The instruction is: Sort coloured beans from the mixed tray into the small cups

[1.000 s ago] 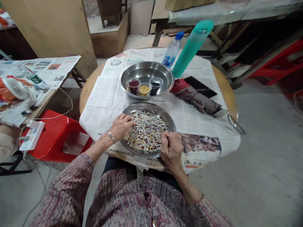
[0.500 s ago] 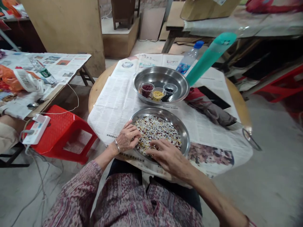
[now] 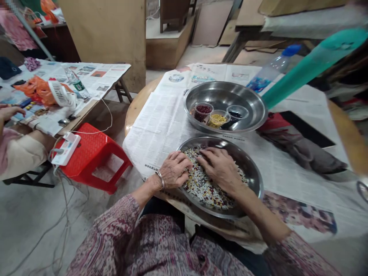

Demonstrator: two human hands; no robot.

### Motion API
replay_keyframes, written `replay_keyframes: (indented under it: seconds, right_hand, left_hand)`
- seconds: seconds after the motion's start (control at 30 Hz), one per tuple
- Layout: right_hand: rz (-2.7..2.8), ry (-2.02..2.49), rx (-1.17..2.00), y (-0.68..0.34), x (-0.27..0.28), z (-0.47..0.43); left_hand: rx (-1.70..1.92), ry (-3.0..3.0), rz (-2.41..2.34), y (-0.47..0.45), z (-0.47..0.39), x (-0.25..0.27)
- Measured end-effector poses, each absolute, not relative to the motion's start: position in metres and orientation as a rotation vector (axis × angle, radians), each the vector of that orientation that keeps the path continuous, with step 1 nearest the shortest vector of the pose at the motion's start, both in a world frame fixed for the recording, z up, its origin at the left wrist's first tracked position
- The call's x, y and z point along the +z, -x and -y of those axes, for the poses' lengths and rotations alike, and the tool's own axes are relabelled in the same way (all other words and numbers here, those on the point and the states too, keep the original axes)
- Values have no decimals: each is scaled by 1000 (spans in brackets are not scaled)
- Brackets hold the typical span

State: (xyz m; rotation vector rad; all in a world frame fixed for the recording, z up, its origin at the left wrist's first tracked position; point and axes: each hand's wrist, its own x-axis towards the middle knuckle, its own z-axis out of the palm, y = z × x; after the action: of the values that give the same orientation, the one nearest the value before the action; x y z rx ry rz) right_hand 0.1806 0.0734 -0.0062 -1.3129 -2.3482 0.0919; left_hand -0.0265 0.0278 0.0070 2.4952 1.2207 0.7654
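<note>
In front of me a shallow steel basin (image 3: 253, 180) holds a layer of mixed grains and beans (image 3: 205, 191), white, yellow, dark red and black. At its left rim my left hand (image 3: 175, 168), with a bracelet at the wrist, has its fingers curled in; what they hold, if anything, is hidden. My right hand (image 3: 221, 170) reaches over the mix, fingers apart and tips touching the grains. Behind stands a second steel basin (image 3: 198, 92) with three clear cups: dark red beans (image 3: 203, 110), yellow beans (image 3: 217, 120) and black beans (image 3: 235, 114).
A newspaper-covered round table (image 3: 152, 134) carries a water bottle (image 3: 270, 69), a long green object (image 3: 313, 69), a folded umbrella (image 3: 304, 143) and a dark flat object (image 3: 307, 129). To the left are a red stool (image 3: 89, 153) with a power strip and a seated person's hand (image 3: 11, 112).
The view has swung left, so the table sits farther right. My right hand has moved farther into the basin, towards its far side. My left hand remains curled at the left rim.
</note>
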Motion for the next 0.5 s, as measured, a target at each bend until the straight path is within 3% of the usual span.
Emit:
replay_keyframes:
  seconds: [0.27,0.5]
  right_hand:
    - [2703,760,263,-171,13,-33]
    - [2411,1302,-12,-226,0,-55]
  left_hand:
    - [848,-2357,-1278,27,-26,8]
    - [756,-2511,-1240,26,-29,12]
